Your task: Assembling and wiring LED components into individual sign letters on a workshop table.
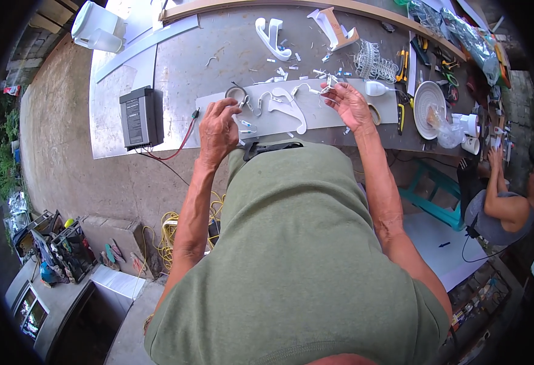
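At upper centre of the frame, the two hands are apart over the tabletop (182, 58): the right hand (349, 104) pinches a small cluster of white modules (330, 84) between thumb and fingers, while the left hand (219, 128) has its fingertips drawn in beside a thin wire (258, 104); whether they grip it, I cannot tell. Between the hands, a white curved piece (289, 111) lies on a pale grey strip (209, 100), with wired modules just above it. The step in hand looks to be sorting out or positioning this wired string near the piece; the next move would seem to call for keeping the wire free of kinks and a light, exact placing of each small module. Offcuts and loose bits (282, 74) are scattered just beyond the strip and could get mixed in. A black power box (140, 118) with a red lead (188, 135) sits at left, the lead running toward the left hand, where it might snag. Two more white shapes (273, 39) lie at top centre; right of them are a heap of coiled modules (374, 62), a white bottle (376, 89), yellow-handled pliers (400, 115) and a pale plate (423, 106). A co-worker (502, 210) sits at far right.
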A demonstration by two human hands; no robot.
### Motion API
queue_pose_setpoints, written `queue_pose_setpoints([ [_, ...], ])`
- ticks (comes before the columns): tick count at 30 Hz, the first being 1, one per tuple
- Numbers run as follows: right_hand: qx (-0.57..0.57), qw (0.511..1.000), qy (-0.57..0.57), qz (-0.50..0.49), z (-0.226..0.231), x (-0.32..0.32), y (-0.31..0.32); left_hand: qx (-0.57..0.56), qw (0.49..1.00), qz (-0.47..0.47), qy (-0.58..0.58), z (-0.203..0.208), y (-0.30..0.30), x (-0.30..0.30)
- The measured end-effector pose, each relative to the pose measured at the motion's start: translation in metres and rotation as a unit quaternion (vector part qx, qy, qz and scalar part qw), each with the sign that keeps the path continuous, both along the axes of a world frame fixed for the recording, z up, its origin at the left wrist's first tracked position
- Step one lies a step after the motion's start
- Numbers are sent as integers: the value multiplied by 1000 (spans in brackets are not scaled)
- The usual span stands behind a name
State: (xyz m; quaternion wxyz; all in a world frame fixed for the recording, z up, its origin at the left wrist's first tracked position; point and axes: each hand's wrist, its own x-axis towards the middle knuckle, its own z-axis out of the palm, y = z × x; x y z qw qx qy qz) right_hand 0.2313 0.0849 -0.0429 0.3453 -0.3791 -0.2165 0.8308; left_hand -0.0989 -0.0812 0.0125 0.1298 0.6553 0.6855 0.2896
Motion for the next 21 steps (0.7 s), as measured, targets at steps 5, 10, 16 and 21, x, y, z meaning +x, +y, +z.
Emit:
queue_pose_setpoints([
  [5,43,998,-41,36,1,-19,-5,-31,985,-64,-158,2,50,42],
  [10,75,991,-98,52,-2,-25,-5,-222,938,-53,-262,-26,101,76],
  [16,148,970,-143,132,0,-23,-4,-296,842,-38,-450,-29,125,84],
  [21,148,967,-134,157,14,-29,-1,-245,817,-38,-520,-32,125,88],
])
